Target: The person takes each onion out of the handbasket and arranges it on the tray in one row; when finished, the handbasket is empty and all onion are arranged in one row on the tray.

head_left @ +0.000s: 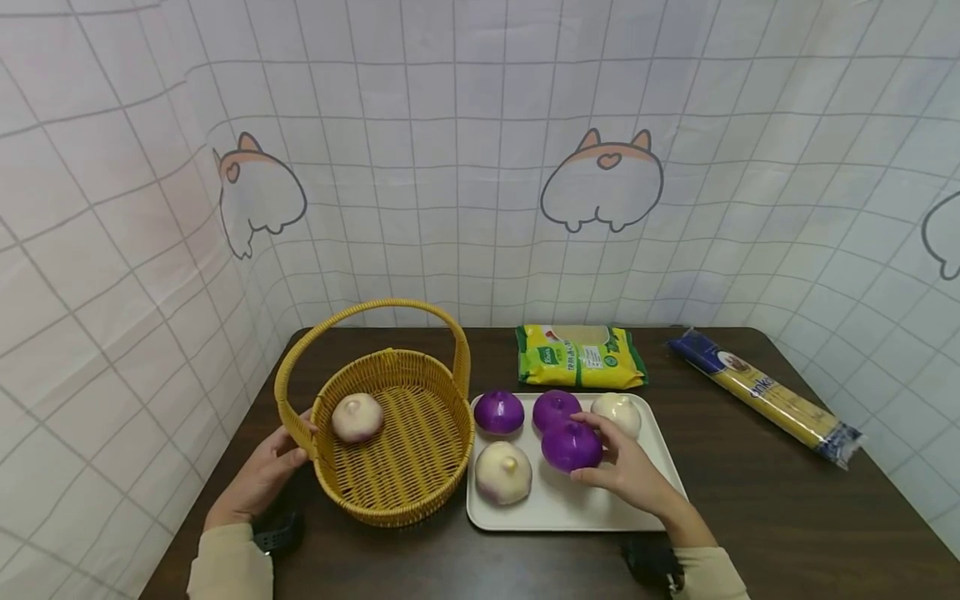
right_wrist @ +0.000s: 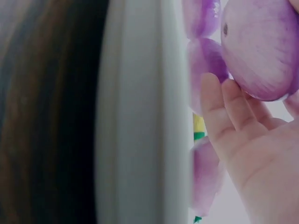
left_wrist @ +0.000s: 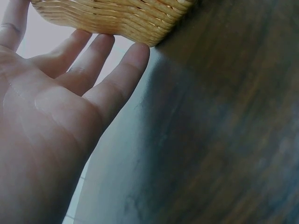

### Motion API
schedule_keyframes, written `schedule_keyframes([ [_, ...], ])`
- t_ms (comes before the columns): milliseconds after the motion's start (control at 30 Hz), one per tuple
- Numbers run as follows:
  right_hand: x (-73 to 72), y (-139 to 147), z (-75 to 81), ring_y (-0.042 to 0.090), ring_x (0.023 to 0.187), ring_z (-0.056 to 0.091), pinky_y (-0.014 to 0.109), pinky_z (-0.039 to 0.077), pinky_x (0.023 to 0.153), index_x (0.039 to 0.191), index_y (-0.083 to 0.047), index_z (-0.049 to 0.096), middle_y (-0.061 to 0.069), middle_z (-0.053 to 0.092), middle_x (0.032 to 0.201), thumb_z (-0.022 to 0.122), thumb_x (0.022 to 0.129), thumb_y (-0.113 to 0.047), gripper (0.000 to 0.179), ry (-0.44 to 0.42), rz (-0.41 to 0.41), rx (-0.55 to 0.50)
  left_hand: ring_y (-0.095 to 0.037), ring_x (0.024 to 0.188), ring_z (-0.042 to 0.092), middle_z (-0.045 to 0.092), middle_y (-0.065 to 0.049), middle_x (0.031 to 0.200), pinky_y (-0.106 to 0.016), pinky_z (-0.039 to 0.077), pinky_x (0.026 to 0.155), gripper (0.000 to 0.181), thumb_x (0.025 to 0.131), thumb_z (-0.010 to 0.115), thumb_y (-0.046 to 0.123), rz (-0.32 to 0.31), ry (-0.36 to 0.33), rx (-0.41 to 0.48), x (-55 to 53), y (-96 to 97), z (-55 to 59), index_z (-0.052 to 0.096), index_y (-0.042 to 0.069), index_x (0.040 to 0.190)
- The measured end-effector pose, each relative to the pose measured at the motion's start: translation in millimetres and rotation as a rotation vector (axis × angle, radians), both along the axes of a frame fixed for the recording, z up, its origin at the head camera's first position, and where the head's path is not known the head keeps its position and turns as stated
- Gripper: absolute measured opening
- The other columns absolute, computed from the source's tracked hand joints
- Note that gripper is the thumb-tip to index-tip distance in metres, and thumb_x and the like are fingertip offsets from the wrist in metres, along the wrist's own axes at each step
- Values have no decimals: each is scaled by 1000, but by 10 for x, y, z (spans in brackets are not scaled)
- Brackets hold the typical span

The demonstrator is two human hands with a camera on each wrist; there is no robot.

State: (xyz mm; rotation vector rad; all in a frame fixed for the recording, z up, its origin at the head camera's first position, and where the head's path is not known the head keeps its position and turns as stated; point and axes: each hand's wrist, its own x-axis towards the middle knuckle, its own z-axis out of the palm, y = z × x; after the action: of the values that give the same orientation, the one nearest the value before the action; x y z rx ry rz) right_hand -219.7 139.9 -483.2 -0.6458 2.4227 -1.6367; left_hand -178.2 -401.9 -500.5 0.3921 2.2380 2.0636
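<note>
My left hand [head_left: 264, 473] is at the left side of a yellow wicker basket [head_left: 442, 483], fingertips against its outer wall below the handle. In the left wrist view the fingers [left_wrist: 124, 77] reach out nearly straight to the woven wall. One pale onion [head_left: 357, 417] lies inside the basket, near its left wall. My right hand [head_left: 626, 469] holds a purple onion [head_left: 572, 447] over the white tray [head_left: 592, 517], thumb and fingers round its right side. Two purple onions [head_left: 499, 412], a pale onion with a purplish base [head_left: 503, 473] and a white onion [head_left: 618, 414] lie on the tray.
Behind the tray lies a green and yellow packet [head_left: 581, 357]. A long pack of pasta [head_left: 765, 394] lies slantwise at the right on the dark table [head_left: 795, 525]. A white gridded curtain [head_left: 495, 167] surrounds the back and sides.
</note>
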Motion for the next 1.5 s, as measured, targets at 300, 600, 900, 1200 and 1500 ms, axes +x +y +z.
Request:
schedule_keyframes([
  [300,-7,60,-27,38,118,52,43,47,89,139,-16,47,19,42,142,86,72,-21,78,-35,84,54,6,131,33,16,-26,158,-14,34,97,30,102,51,13,3,18,-11,1,4,8,45,-2,127],
  [600,11,80,-64,27,115,51,47,42,95,137,-18,50,1,52,133,89,68,-27,80,-5,109,144,1,131,32,11,-29,158,-17,35,97,35,101,53,14,22,-8,-43,-9,12,16,42,-6,128],
  [900,3,88,-67,25,118,50,48,39,99,138,-19,49,-4,55,131,89,68,-27,81,-8,137,158,-24,142,21,10,-28,159,-16,35,96,39,101,54,15,33,-22,-48,-3,20,28,40,-9,128],
  [1200,8,100,-76,26,114,52,42,41,97,140,-16,46,3,52,134,87,71,-29,82,-5,139,179,-13,140,24,9,-29,158,-15,34,95,37,101,54,15,24,-16,-36,11,35,46,42,-7,128],
  [1500,-4,122,-76,29,118,52,50,36,101,144,-15,43,5,50,139,86,73,-27,84,-12,190,159,-21,143,19,10,-26,160,-69,6,108,41,101,54,17,37,-49,-28,0,34,37,38,-9,128],
])
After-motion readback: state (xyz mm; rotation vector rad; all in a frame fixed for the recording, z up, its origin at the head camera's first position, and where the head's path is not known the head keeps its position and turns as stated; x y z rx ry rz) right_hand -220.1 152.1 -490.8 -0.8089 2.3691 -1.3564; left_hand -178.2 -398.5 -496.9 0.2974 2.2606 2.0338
